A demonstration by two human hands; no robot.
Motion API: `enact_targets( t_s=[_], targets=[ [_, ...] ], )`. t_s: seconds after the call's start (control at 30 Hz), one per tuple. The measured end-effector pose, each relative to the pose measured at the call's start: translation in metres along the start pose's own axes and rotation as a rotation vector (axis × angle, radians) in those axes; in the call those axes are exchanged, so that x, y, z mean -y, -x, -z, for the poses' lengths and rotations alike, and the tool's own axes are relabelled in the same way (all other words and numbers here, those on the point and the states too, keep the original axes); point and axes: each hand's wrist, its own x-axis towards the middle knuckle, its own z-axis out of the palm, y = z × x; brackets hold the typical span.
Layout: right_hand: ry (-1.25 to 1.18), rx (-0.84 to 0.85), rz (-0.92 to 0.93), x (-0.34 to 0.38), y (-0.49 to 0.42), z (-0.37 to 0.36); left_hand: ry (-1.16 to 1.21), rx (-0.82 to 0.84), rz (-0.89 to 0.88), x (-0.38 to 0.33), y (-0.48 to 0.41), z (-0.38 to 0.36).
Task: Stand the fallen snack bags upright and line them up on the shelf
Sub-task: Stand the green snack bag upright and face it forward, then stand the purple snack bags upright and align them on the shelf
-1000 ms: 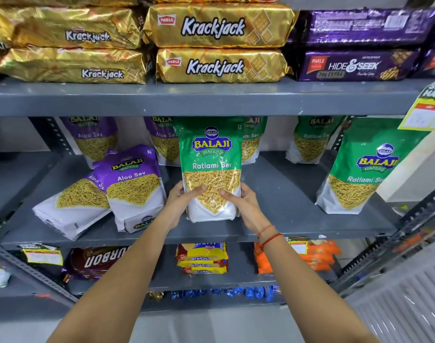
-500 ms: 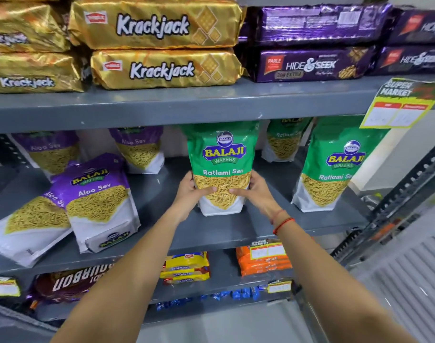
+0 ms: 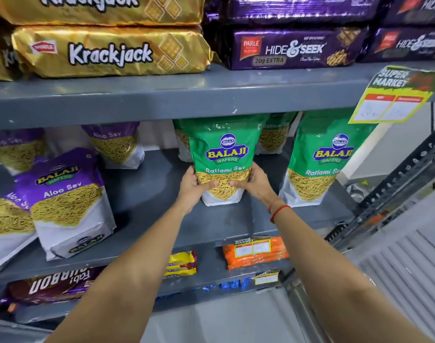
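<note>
A green Ratlami Sev bag (image 3: 223, 149) stands upright in the middle of the grey shelf (image 3: 149, 194). My left hand (image 3: 192, 185) grips its left side and my right hand (image 3: 254, 185) grips its right side, thumbs on the front window. Another green Ratlami Sev bag (image 3: 320, 164) stands upright to its right. A purple Aloo Sev bag (image 3: 65, 201) leans back at the shelf's front left, overlapping a second tilted purple bag (image 3: 6, 219). More purple bags (image 3: 117, 147) and green bags (image 3: 273, 137) stand at the back.
The shelf above carries gold Krackjack packs (image 3: 107, 53) and purple Hide & Seek packs (image 3: 293, 49). A yellow price tag (image 3: 392, 100) hangs from its edge at right. Orange packs (image 3: 256, 253) and yellow packs (image 3: 181, 264) lie on the lower shelf. A perforated metal upright (image 3: 397, 179) slants at right.
Both hands have carried the green bag deeper onto the shelf and rightwards, closer to the other green bag. My view has shifted right and nearer.
</note>
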Motion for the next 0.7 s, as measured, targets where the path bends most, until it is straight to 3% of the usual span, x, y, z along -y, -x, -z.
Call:
enact_targets(
  t_s=[0.17,0.3,0.37,0.43,0.5,0.57,0.7],
  targets=[
    [-0.024,-0.039,0.003,-0.002,0.012,-0.006,-0.074,0.022,0.03,-0.003,0.003,0.007],
    [-0.127,-0.357,0.03,-0.002,0.046,-0.03,-0.177,-0.059,0.036,-0.003,0.02,0.022],
    [-0.145,-0.555,0.048,-0.001,0.063,-0.054,-0.205,-0.172,0.006,-0.01,0.034,0.04],
    [-0.118,-0.621,0.11,0.003,0.075,-0.082,-0.196,-0.328,-0.082,-0.021,0.051,0.067],
    [-0.106,-0.554,0.148,0.013,0.08,-0.113,-0.14,-0.524,-0.194,-0.033,0.072,0.104],
    [-0.077,-0.374,0.159,0.025,0.077,-0.148,-0.114,-0.718,-0.252,-0.044,0.1,0.145],
    [0.035,0.064,0.094,0.053,0.066,-0.22,-0.293,-1.008,-0.135,-0.045,0.151,0.215]
  ],
)
